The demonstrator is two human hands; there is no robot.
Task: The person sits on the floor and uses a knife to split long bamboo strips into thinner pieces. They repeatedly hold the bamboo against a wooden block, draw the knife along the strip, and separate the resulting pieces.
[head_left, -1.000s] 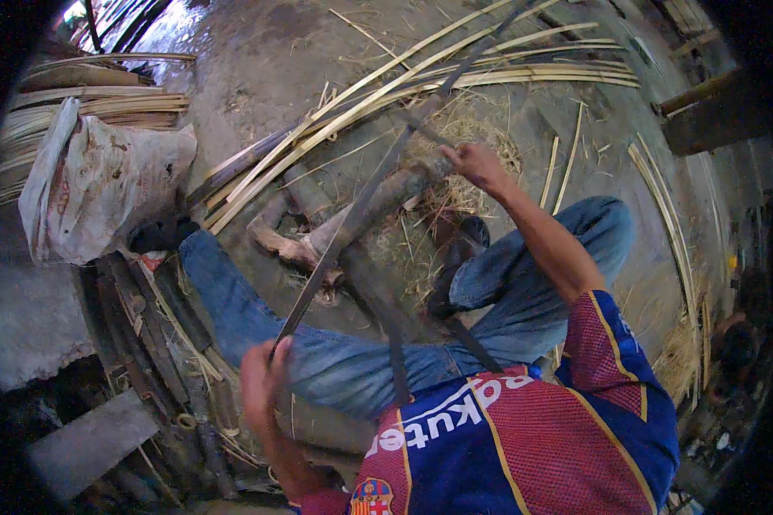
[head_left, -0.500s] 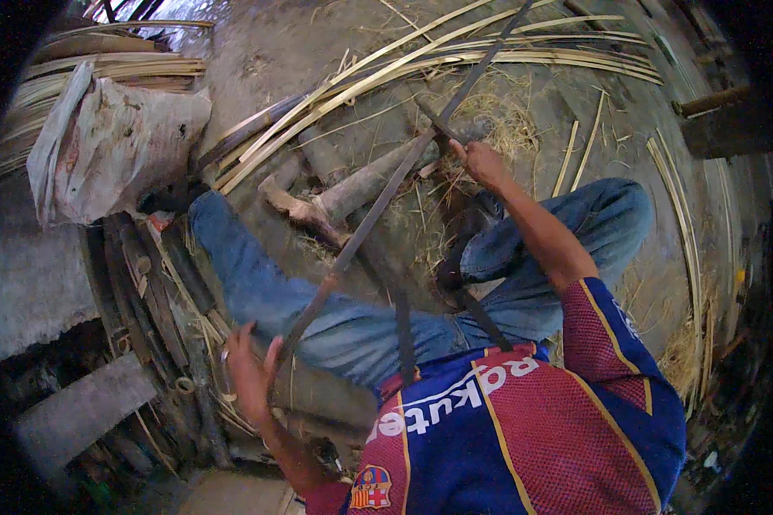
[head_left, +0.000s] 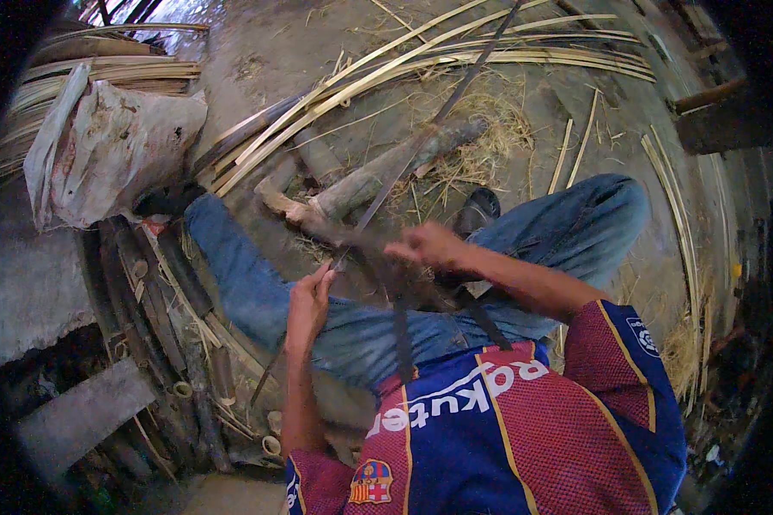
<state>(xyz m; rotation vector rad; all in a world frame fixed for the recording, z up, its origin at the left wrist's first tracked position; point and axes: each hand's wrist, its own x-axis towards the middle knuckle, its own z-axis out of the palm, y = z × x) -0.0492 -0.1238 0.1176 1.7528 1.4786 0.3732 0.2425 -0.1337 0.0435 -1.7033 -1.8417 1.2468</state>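
A long dark bamboo strip (head_left: 459, 90) slants from the far top edge down past a wooden log (head_left: 361, 189) toward my left thigh. My left hand (head_left: 307, 305) pinches this strip over the left leg, and its tail end hangs behind the wrist. My right hand (head_left: 429, 246) is closed, a little blurred, to the right of the strip. From it a dark knife (head_left: 348, 233) reaches left across the strip, its blade smeared by motion and its handle mostly hidden in the fist.
Pale split bamboo strips (head_left: 369, 84) curve across the far floor, with fine shavings (head_left: 498, 124) beside them. A whitish sack (head_left: 124, 146) stands at the far left. Bamboo poles (head_left: 150, 300) and a flat board (head_left: 86, 416) lie at my left; more strips (head_left: 678, 206) lie at right.
My right hand with the knife has come nearer along the strip, from beyond the log to above my lap. My left hand has moved up and right and closed on the strip.
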